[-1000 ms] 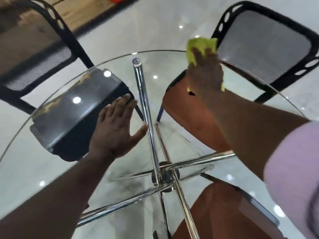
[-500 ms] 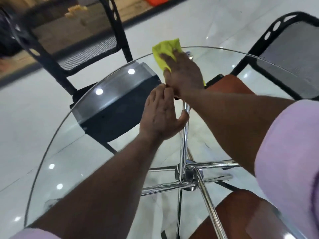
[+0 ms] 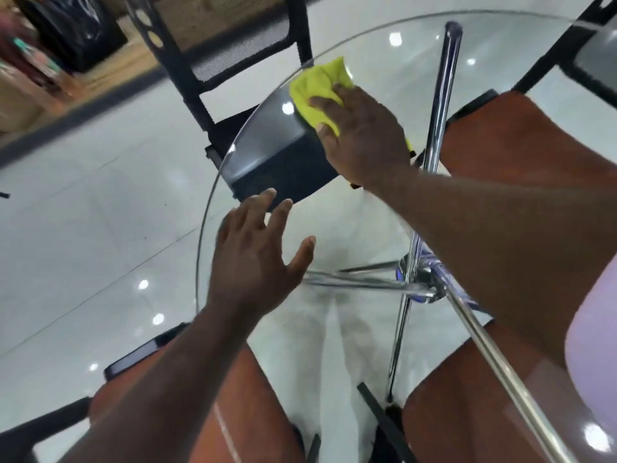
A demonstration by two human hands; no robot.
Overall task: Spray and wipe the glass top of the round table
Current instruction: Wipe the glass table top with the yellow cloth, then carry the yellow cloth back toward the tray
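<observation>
From my feed, the yellow cloth [image 3: 317,85] lies on the glass worktop [image 3: 384,55] close to its far left rim. It is crumpled rather than folded. Its long axis runs on a slant, from a bunched tip near the rim back toward me and to the right. That tip points away from me, at the black chair [image 3: 227,38] just beyond the edge.

My right grip [image 3: 364,135] lies flat on top of the cloth with the fingers stretched out and slightly spread, pressing down rather than curled round it. The cloth runs along the same line as the hand. Most of the loose material sticks out past the fingertips and to their left, the middle is hidden under the palm, and a small yellow edge shows at the wrist side.

My left grip [image 3: 253,259] is wide open, with the fingers splayed and the thumb out. It holds nothing and sits near the left rim, well apart from the cloth and nearer to me. I cannot tell whether the palm rests on the glass or hangs just above it.

Through the glass I see the chrome legs [image 3: 440,95] meeting at a hub, the dark seat of the black chair, and orange seats [image 3: 534,138] tucked underneath. A pale sleeve [image 3: 594,345] shows at the right edge.
</observation>
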